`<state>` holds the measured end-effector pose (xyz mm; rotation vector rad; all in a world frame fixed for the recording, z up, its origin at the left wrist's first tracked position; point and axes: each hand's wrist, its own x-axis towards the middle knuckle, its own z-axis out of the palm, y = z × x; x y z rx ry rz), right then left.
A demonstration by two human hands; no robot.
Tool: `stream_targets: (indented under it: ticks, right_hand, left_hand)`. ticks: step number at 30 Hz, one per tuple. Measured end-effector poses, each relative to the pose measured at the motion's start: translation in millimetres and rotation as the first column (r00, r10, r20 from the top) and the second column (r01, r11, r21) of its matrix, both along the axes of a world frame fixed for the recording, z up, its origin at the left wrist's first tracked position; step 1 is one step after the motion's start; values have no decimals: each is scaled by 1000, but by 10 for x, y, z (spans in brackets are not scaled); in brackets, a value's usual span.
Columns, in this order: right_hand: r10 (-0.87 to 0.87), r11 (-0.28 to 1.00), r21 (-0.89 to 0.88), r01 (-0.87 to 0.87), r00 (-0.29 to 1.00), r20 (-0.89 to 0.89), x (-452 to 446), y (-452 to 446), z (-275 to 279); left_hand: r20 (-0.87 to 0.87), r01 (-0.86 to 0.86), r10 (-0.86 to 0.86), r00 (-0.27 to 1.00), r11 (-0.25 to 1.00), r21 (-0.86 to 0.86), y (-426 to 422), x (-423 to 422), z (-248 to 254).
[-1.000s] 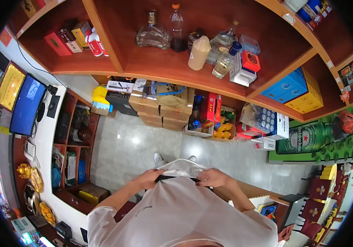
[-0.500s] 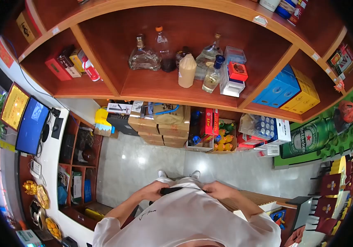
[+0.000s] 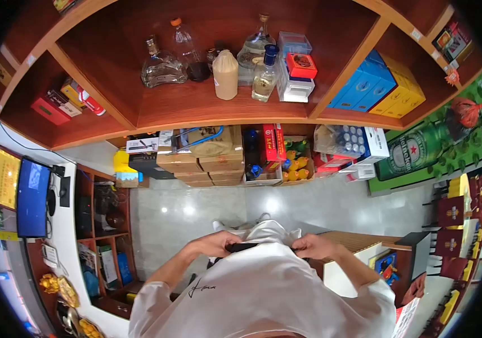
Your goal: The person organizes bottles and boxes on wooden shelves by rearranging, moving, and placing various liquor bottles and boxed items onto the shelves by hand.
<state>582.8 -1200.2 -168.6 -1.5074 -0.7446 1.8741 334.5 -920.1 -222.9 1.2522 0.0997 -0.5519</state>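
My left hand [image 3: 217, 244] is closed at my waist on one end of a black strap [image 3: 242, 247]. The strap runs across my front, partly under the hem of my white T-shirt [image 3: 269, 276]. On the other side my right hand [image 3: 313, 247] pinches the strap's far end, near a short dark bit that shows by the fingers. Both fists rest close against the shirt, and the fingertips are partly hidden. Whether a buckle sits on the strap I cannot tell.
Ahead, a wooden shelf [image 3: 162, 115] holds bottles and small boxes. Brown cartons [image 3: 221, 163] and a crate of yellow bottles [image 3: 296, 169] stand on the floor below. A counter with a monitor [image 3: 32, 197] is at left; a wooden cabinet [image 3: 359, 242] is close at right.
The view has turned and tilted, so the shelf and cartons sit higher and further left. Both hands stay at the waist on the strap, and my feet show a shifted stance.
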Motion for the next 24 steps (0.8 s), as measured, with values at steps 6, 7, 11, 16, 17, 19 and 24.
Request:
stream_targets:
  ticks: [6,7,11,16,17,19,24]
  right_hand:
    - [187,971,147,-189,982,26,-154,511,-213]
    - [197,969,161,-187,979,-47,-223,664,-222]
    - [400,906,197,-375,910,-105,-288,1029,-463]
    - [372,927,135,-351,909,-188,-417,1102,-416]
    - [367,927,161,-340,911,-187,-429,1057,-522]
    - [371,926,131,-354,919,-137,-512,982,-583]
    - [315,945,83,-316,949,27,-653,867,-670]
  left_hand:
    - [6,78,-78,997,995,-63,339,-374,-75]
    - [-69,25,-33,997,993,-114,371,-541,-84]
    - [-140,-67,43,989,983,-171,473,-1003,-166]
    - [-64,-19,9,998,988,-153,655,-901,-186]
    - [-63,-1,-7,998,991,-135,692,-880,-244]
    - [-58,-31,25,998,994,-106,749,-863,-339]
    - [-28,-108,105,994,975,-194,603,-987,-935]
